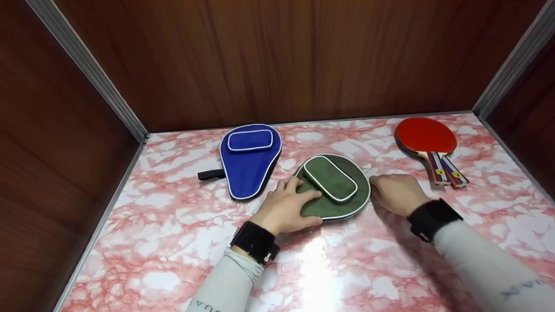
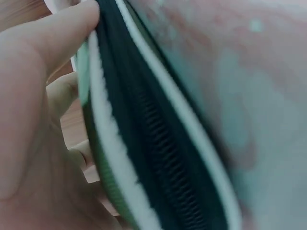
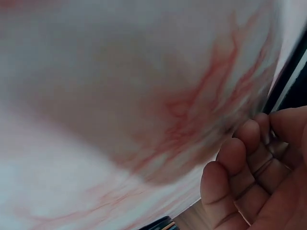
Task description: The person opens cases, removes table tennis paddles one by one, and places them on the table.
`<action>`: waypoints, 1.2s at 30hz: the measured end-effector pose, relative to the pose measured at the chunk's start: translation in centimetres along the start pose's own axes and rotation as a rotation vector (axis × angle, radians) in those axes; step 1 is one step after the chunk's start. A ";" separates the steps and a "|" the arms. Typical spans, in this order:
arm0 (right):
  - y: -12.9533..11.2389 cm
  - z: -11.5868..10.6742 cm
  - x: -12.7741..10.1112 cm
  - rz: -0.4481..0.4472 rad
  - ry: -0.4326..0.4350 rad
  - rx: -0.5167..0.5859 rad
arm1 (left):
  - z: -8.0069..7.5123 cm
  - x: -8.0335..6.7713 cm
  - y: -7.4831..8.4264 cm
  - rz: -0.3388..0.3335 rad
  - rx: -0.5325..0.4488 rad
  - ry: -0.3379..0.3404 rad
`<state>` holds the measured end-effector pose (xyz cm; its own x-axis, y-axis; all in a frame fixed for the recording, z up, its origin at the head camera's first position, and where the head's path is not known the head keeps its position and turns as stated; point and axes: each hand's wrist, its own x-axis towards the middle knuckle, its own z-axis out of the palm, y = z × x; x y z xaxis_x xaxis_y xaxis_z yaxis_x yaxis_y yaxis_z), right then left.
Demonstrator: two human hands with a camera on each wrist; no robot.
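- Two hands, left hand [image 1: 287,210] and right hand [image 1: 396,193], touch opposite sides of the rounded green fabric case with white piping [image 1: 320,207], between them; neither is nearer.
- Left: fingers spread on top, thumb at the black zip [image 2: 165,153].
- Right: fingers curled, pinching at the right edge; exact part hidden.
- Raised green pocket [image 1: 331,178], long axis: far left to near right.
- Outward: blue fabric paddle-shaped case [image 1: 248,170] beyond left; red-faced paddles [image 1: 427,135] beyond right.

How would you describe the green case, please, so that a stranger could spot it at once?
On the marbled table, find the left hand near the middle. The green case lies partly under its fingers, a white-edged pocket on top. Its green colour sets it apart from the blue case on its left.
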<state>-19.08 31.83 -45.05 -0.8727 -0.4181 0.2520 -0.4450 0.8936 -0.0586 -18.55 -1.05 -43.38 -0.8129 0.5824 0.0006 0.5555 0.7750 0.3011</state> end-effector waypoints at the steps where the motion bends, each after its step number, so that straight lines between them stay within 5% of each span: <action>1: 0.1 0.1 0.2 0.003 0.000 -0.002 | 0.0 0.1 0.1 -0.004 0.007 0.001; 21: -2.6 0.3 -2.3 0.049 -0.061 0.041 | 0.7 0.0 0.7 -0.034 0.036 0.060; 30: -5.0 0.4 -2.8 -0.036 0.034 0.017 | 1.3 0.2 1.9 -0.089 0.051 0.102; 36: -4.2 0.6 -2.2 0.035 -0.018 0.054 | 1.4 -0.2 2.5 -0.100 0.014 0.114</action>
<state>-15.42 28.91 -45.93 -0.8914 -0.3898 0.2314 -0.4237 0.8979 -0.1197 -16.76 1.12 -43.99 -0.8783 0.4714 0.0797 0.4727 0.8314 0.2921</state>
